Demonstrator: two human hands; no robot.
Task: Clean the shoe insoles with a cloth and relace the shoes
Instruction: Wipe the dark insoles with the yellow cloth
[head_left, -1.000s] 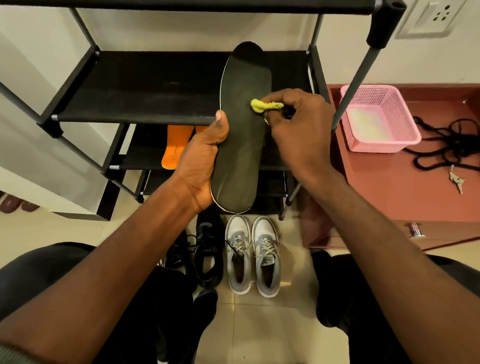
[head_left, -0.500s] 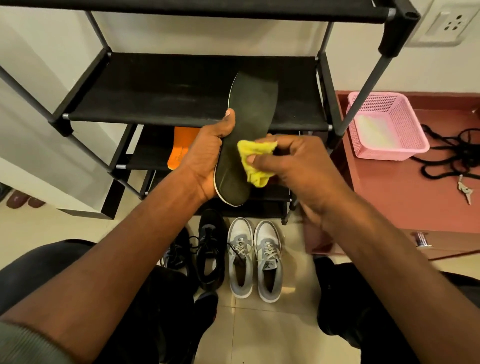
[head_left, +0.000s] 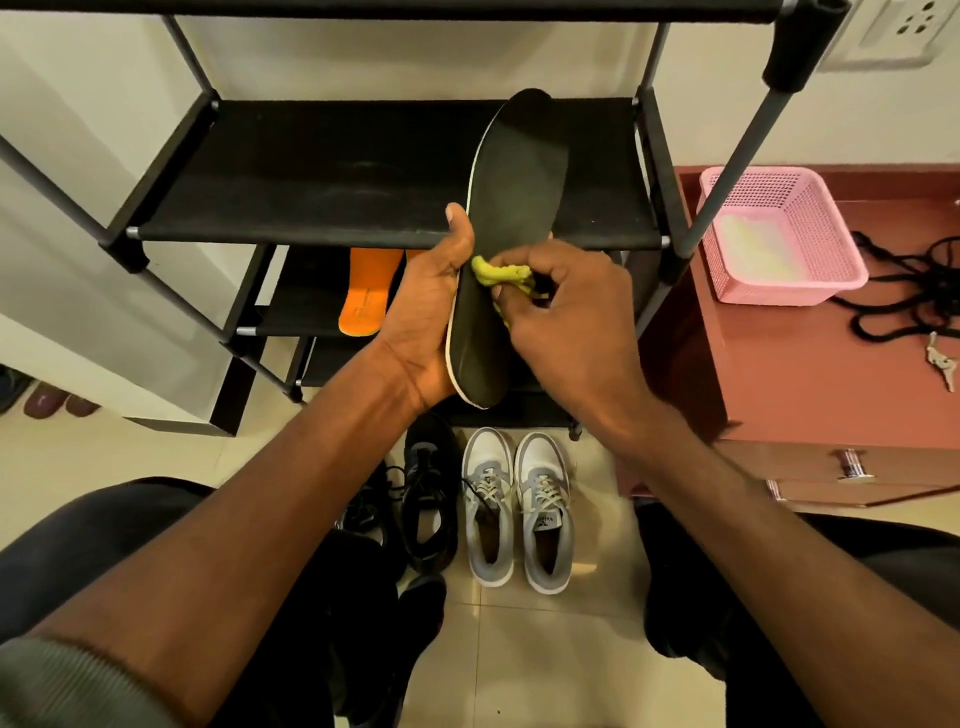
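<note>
My left hand (head_left: 431, 317) grips the dark insole (head_left: 511, 218) by its left edge, upright before the rack's (head_left: 332, 182) front edge. My right hand (head_left: 571, 317) pinches the bunched yellow cloth (head_left: 501, 275) against its middle. To wipe well, I should brace the insole from behind, press evenly, and stroke heel to toe.

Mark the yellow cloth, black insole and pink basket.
yellow cloth (head_left: 501, 274), head view, bunched part above the fingers.
black insole (head_left: 519, 176), head view, upper forefoot surface.
pink basket (head_left: 810, 208), head view, right mesh wall.
</note>
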